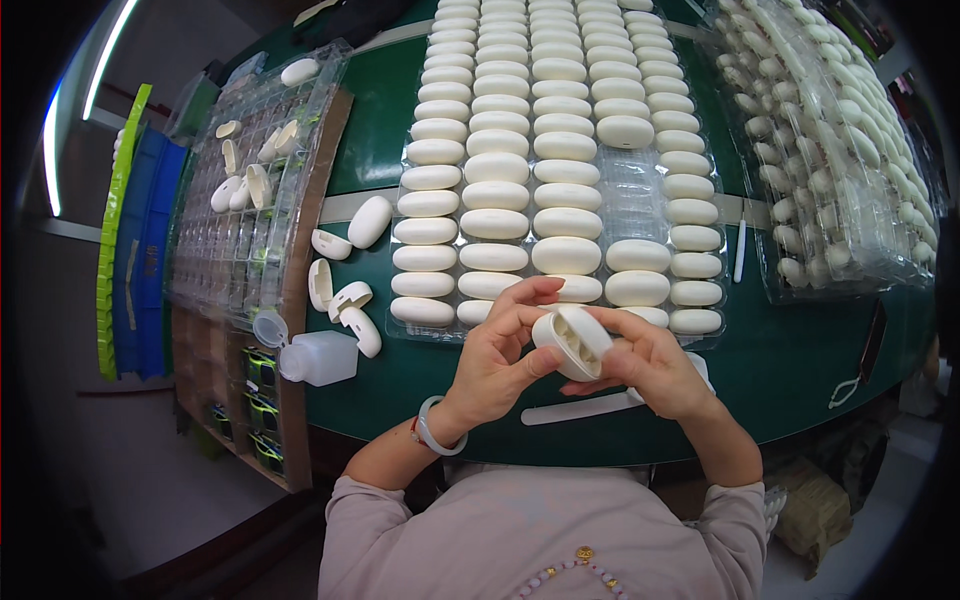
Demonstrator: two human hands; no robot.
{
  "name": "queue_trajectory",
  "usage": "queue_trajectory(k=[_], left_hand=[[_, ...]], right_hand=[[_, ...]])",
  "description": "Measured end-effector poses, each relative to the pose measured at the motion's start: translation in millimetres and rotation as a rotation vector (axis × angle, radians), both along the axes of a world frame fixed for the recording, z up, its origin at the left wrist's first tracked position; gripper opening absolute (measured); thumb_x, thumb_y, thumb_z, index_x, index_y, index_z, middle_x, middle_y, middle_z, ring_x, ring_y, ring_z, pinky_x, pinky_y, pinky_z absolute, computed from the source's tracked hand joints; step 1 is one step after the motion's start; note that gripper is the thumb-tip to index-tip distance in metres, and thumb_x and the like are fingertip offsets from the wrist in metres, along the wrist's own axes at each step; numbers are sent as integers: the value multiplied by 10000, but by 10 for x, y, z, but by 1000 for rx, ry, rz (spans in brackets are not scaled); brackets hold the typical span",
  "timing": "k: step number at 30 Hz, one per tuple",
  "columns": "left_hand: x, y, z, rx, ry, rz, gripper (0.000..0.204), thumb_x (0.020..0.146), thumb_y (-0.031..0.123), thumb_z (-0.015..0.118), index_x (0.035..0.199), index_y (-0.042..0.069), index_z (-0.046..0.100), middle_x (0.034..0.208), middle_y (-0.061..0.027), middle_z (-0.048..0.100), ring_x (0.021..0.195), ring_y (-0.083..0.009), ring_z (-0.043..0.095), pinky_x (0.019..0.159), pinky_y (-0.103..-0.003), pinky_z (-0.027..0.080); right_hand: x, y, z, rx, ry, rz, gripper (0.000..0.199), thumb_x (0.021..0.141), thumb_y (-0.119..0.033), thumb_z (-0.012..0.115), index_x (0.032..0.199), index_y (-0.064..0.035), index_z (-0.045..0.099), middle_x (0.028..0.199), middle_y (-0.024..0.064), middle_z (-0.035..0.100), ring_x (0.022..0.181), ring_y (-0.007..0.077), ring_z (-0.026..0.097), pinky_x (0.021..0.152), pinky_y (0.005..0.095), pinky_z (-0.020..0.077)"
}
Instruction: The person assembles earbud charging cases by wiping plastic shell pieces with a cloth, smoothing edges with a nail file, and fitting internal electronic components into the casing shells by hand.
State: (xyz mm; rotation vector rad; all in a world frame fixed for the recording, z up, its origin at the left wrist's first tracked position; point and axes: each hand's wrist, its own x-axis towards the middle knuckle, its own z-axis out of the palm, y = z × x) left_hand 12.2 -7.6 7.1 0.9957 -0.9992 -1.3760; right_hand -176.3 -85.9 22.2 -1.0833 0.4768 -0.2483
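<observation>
Above the near edge of the green table, both hands hold one small white oval hinged case [566, 348], its lid partly raised so that the hollow inside shows. My left hand [493, 362] grips its left side, with the thumb on the front. The fingers of my right hand [652, 362] close round the right side and the lid. Just beyond lies a clear plastic tray [632, 195] with rows of similar closed white cases; one column has a gap. Under my hands, a flat white strip [575, 409] rests on the table, partly hidden by my right hand.
Loose opened cases [350, 300] lie to the left, near a white plastic bottle [320, 359] with its cap flipped up. Farther left, clear trays [225, 250] sit on a cardboard box [296, 420]. Stacked filled trays [840, 150] stand right, beside a thin white stick [740, 250].
</observation>
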Motion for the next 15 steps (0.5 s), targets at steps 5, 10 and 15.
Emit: queue_trajectory(k=[5,10,15], left_hand=[[-12,33,-155,-73,52,51,386,798,214,667,1104,13,546,1298,-124,318,1213,-218,340,985,-344,321],[9,34,-219,-28,124,18,449,804,254,657,1164,23,521,1288,-124,342,1197,-216,355,981,-342,325],[-22,70,-188,2,106,3,471,867,250,577,1243,1,442,1290,-122,374,1176,-203,387,997,-339,303]], right_hand=[[-8,-3,-86,265,-64,-140,465,946,-239,394,1327,6,287,1163,166,501,932,249,604,785,324,510],[-26,25,-44,246,-116,-93,439,911,-135,480,1297,18,337,1147,149,516,925,220,606,760,298,514],[-38,84,-42,65,6,-181,319,849,-69,583,1139,40,507,955,113,619,838,172,628,723,267,507]])
